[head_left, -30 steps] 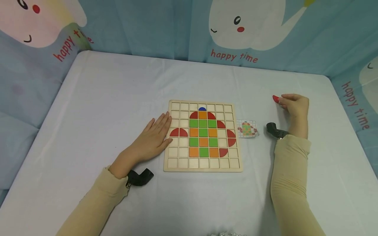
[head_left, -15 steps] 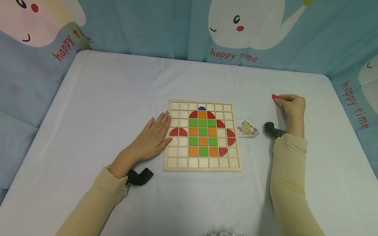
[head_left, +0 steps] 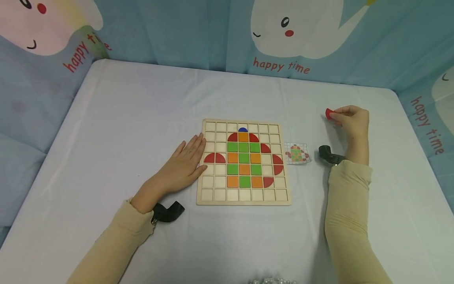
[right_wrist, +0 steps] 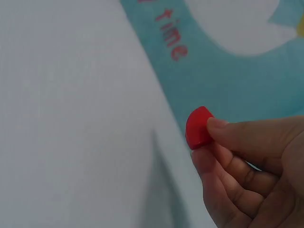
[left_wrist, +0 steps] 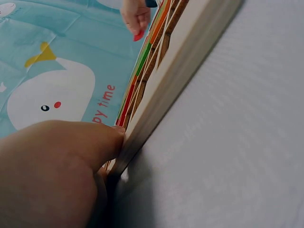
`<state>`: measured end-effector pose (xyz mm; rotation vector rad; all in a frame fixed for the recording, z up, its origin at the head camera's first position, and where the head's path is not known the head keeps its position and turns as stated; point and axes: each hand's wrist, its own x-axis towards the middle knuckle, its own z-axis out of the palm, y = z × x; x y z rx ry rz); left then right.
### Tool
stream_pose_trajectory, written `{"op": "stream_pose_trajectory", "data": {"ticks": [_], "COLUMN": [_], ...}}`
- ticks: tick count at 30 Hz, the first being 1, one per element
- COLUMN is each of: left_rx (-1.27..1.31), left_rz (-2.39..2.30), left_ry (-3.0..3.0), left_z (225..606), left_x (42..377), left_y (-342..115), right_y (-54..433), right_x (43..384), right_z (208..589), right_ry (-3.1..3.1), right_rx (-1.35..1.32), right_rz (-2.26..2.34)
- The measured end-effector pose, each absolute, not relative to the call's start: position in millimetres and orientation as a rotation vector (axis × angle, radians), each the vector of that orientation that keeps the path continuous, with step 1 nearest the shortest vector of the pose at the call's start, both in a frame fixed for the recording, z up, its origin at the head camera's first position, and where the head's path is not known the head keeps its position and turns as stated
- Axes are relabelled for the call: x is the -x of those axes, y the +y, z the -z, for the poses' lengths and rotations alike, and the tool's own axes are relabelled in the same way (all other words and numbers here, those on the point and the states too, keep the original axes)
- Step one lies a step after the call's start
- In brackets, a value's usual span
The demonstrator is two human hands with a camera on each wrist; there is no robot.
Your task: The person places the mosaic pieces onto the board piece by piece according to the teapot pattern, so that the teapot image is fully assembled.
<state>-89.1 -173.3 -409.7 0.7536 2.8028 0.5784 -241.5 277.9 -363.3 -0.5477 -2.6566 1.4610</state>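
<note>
A wooden grid board (head_left: pixel 244 200) lies mid-table, its cells partly filled with green and orange squares, red quarter-circle tiles (head_left: pixel 278 170) and a blue half-round piece (head_left: pixel 242 129). Along the board's left edge rests my left hand (head_left: pixel 182 167), flat, fingers extended; in the left wrist view the thumb (left_wrist: pixel 102 140) touches the board's rim. Out to the right, my right hand (head_left: pixel 351 120) pinches a red quarter-circle tile (right_wrist: pixel 197 127) between thumb and fingertips, above the cloth. Its rounded edge points away from the thumb in the right wrist view.
A small printed pattern card (head_left: pixel 297 154) lies against the board's right side. Black wrist cameras (head_left: pixel 168 212) jut from both sleeves. A blue curtain (head_left: pixel 170 35) borders the white table at the back, and a beaded item (head_left: pixel 272 281) shows at the bottom edge.
My right hand, still pinching the red tile, has risen slightly toward the back, and the tile has turned to show more of its face. The left hand and board stay put.
</note>
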Motion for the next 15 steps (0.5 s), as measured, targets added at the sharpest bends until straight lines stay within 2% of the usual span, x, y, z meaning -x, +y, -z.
{"op": "stream_pose_trajectory", "data": {"ticks": [7, 15], "left_rx": [-0.752, -0.743], "left_rz": [-0.587, -0.577], "left_ry": [2.803, 2.798], "left_z": [410, 410], "left_x": [89, 89], "left_y": [-173, -173], "right_y": [245, 212], "right_x": [236, 230], "right_z": [339, 324], "right_ry": [-2.445, -2.594], "right_rx": [0.303, 0.080], "right_rz": [-1.817, -1.735]}}
